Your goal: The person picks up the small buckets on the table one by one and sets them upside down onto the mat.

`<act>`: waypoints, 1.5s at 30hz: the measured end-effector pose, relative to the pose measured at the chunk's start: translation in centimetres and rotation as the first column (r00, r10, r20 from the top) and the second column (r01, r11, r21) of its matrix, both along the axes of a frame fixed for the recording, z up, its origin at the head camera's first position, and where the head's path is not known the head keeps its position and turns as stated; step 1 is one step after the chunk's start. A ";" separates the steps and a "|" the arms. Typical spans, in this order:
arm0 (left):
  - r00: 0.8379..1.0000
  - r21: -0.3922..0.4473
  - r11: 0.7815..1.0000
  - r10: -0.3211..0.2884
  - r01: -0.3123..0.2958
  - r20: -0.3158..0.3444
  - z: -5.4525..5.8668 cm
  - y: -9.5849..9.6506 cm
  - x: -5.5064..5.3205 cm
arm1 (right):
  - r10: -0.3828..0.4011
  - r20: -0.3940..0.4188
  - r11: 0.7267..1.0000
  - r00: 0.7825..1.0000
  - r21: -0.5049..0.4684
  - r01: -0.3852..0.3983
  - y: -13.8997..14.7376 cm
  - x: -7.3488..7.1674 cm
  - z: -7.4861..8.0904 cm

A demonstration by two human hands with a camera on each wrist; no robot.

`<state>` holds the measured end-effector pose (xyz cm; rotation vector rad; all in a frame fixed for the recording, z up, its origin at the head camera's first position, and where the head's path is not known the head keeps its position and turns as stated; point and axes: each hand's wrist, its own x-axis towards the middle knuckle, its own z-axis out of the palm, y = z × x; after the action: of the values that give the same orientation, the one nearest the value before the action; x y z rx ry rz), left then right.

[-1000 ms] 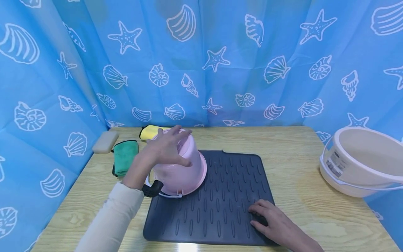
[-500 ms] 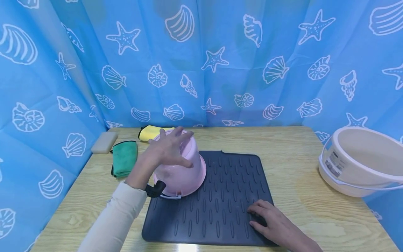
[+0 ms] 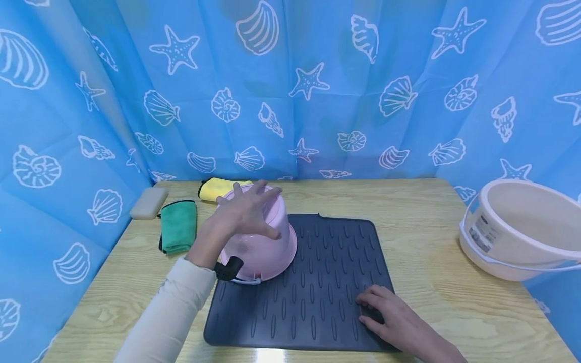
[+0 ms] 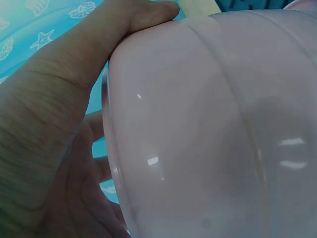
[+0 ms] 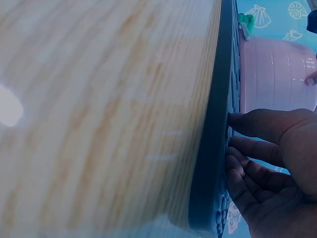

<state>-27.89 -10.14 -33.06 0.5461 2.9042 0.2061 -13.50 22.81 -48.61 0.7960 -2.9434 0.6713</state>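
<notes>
A pink bucket [image 3: 260, 257] stands upside down on the left part of a dark ribbed mat [image 3: 313, 322]. Over its raised bottom my left hand [image 3: 245, 212] rests with the fingers spread. In the left wrist view the thumb of the left hand [image 4: 143, 17] lies along the bucket's smooth wall, and the other fingers are partly hidden behind the base edge. My right hand [image 3: 390, 315] rests at the mat's near right part, loosely bent. The right wrist view has the fingertips of the right hand [image 5: 277, 163] touching the mat, holding nothing.
A cream bucket [image 3: 499, 237] with a label and handle stands upright at the right edge of the wooden table [image 3: 417, 222]. At the left lie a green cloth [image 3: 178, 227], a yellow cloth [image 3: 215, 190] and a pale block [image 3: 149, 203]. A blue shell-patterned curtain [image 3: 317, 116] hangs behind.
My left hand has shifted slightly right over the pink bucket, and its wrist now hides more of the bucket's handle. The right hand stays where it was on the mat.
</notes>
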 end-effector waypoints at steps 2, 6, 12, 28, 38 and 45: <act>1.000 -0.007 1.000 -0.001 0.001 0.005 0.1 0.2 0.0 | 0.004 -0.008 1.000 1.000 -0.006 -0.005 0.1 0.0 0.0; 1.000 -0.022 1.000 -0.010 0.010 0.026 0.3 0.4 0.0 | 0.007 -0.009 1.000 1.000 -0.013 -0.007 0.3 0.0 0.1; 0.995 0.003 0.998 -0.067 0.068 -0.074 0.7 0.1 0.4 | 0.013 0.013 1.000 1.000 -0.016 -0.013 0.2 0.0 0.0; 0.891 0.425 0.814 -0.228 0.396 -0.393 -2.2 1.3 5.1 | -0.012 0.004 1.000 1.000 0.000 0.012 0.0 -0.1 0.0; 0.924 0.518 0.786 -0.172 0.337 -0.341 -4.1 2.6 7.8 | -0.008 -0.001 1.000 1.000 -0.010 0.008 0.1 0.0 -0.2; 0.940 0.569 0.755 -0.192 0.325 -0.282 -6.3 3.5 8.6 | -0.007 0.013 1.000 1.000 -0.015 0.007 0.1 -0.1 -0.2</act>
<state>-19.30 -6.67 -39.36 1.1240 2.8592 1.1377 -13.57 22.94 -48.77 0.7833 -2.9472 0.7004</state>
